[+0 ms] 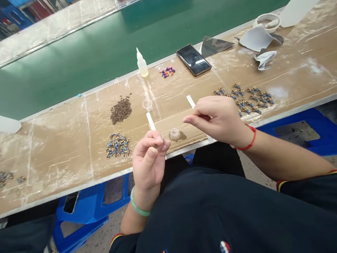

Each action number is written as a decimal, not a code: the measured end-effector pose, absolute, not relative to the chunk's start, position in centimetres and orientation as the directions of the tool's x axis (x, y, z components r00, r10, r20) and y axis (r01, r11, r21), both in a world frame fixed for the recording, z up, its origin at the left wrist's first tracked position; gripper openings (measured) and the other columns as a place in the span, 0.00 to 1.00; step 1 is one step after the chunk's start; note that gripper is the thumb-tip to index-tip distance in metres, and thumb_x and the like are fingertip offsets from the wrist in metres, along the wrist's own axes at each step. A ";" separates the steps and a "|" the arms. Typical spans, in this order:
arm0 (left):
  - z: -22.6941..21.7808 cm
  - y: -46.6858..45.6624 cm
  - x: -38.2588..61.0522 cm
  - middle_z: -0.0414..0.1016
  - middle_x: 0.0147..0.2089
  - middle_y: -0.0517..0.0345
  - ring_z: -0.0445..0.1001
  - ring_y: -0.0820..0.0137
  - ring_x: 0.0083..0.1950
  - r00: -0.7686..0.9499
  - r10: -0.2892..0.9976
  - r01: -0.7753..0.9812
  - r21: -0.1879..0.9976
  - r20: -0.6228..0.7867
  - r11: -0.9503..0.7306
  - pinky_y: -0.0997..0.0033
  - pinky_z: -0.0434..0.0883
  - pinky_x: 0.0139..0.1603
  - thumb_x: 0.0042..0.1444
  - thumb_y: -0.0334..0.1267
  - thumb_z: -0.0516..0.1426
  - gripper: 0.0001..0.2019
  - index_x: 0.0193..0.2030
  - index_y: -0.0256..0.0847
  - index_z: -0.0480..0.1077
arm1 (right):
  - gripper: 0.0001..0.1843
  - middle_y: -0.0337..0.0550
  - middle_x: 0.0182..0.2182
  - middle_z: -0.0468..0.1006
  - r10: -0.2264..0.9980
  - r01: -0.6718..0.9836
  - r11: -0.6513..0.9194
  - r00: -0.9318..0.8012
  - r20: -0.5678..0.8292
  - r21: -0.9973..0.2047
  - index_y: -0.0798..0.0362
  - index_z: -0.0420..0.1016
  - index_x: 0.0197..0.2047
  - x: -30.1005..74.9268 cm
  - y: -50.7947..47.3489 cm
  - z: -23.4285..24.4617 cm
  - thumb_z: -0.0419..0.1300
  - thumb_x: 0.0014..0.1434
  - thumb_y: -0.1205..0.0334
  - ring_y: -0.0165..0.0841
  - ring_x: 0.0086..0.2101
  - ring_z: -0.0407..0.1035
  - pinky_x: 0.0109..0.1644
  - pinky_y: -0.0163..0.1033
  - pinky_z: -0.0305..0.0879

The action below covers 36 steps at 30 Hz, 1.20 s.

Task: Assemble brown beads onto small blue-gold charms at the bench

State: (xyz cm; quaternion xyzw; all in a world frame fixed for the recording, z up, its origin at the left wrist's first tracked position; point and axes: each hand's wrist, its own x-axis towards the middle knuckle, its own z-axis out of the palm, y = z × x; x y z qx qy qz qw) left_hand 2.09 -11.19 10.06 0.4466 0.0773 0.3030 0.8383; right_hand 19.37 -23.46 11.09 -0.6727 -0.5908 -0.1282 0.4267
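Brown tabletop (64, 146), two hands at its near edge, a small round pot (174, 134) between them.
The right hand (218, 119) and left hand (148, 161) both pinch; a pile of blue-and-gold pieces (118, 146) lies left of the left one. From the right, a thin needle-like tool (187, 124) points at the pot; a tiny dark piece (156, 146), partly hidden, sits between left thumb and fingertips.
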 end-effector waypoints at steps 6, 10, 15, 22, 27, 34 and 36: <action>9.4 -10.8 1.6 0.68 0.33 0.59 0.62 0.76 0.32 0.775 0.623 -0.426 0.814 0.103 0.396 0.73 0.67 0.35 0.51 0.44 0.71 0.06 0.32 0.48 0.83 | 0.31 0.36 0.19 0.57 0.802 0.923 -0.076 0.281 0.527 -0.377 0.51 0.54 0.22 20.3 -22.4 8.0 0.47 0.74 0.43 0.30 0.23 0.53 0.30 0.38 0.48; 9.1 -10.7 1.5 0.68 0.33 0.59 0.62 0.75 0.32 0.766 0.636 -0.421 0.820 0.093 0.387 0.72 0.67 0.34 0.50 0.45 0.72 0.07 0.32 0.48 0.82 | 0.30 0.37 0.20 0.60 0.817 0.937 -0.074 0.252 0.518 -0.340 0.51 0.57 0.23 20.2 -21.8 7.3 0.47 0.74 0.44 0.30 0.24 0.54 0.31 0.38 0.49; 8.7 -10.6 1.5 0.67 0.33 0.59 0.62 0.75 0.32 0.761 0.644 -0.410 0.826 0.076 0.386 0.72 0.67 0.35 0.50 0.46 0.72 0.08 0.32 0.47 0.82 | 0.30 0.39 0.20 0.64 0.828 0.956 -0.057 0.207 0.521 -0.289 0.52 0.59 0.23 20.1 -21.2 6.8 0.46 0.75 0.45 0.31 0.25 0.56 0.31 0.39 0.49; 8.4 -10.5 1.5 0.66 0.32 0.59 0.62 0.75 0.32 0.762 0.646 -0.391 0.835 0.057 0.388 0.71 0.66 0.35 0.50 0.46 0.72 0.08 0.31 0.47 0.82 | 0.27 0.38 0.19 0.66 0.788 0.975 -0.016 0.150 0.597 -0.223 0.52 0.61 0.23 20.2 -21.2 6.3 0.52 0.74 0.51 0.30 0.24 0.56 0.30 0.38 0.49; 8.4 -10.6 1.6 0.66 0.32 0.59 0.62 0.75 0.32 0.745 0.666 -0.386 0.843 0.045 0.375 0.71 0.67 0.35 0.48 0.47 0.72 0.09 0.30 0.47 0.82 | 0.26 0.37 0.19 0.65 0.747 0.979 0.010 0.129 0.652 -0.205 0.52 0.60 0.23 20.1 -21.3 7.0 0.55 0.73 0.53 0.30 0.23 0.56 0.29 0.38 0.50; 8.5 -11.2 1.7 0.68 0.32 0.59 0.64 0.74 0.33 0.708 0.695 -0.386 0.891 0.122 0.236 0.70 0.67 0.38 0.49 0.49 0.71 0.09 0.31 0.49 0.82 | 0.21 0.33 0.18 0.61 0.471 0.817 0.264 0.355 0.808 -0.512 0.52 0.63 0.24 16.2 -22.3 12.0 0.61 0.69 0.64 0.27 0.21 0.56 0.28 0.36 0.54; 8.7 -11.3 1.7 0.70 0.33 0.59 0.66 0.73 0.34 0.683 0.712 -0.394 0.903 0.162 0.172 0.69 0.68 0.39 0.50 0.48 0.71 0.08 0.32 0.49 0.82 | 0.20 0.34 0.19 0.62 0.442 0.803 0.306 0.355 0.824 -0.511 0.52 0.64 0.25 15.0 -22.3 13.0 0.59 0.71 0.63 0.27 0.21 0.57 0.28 0.36 0.56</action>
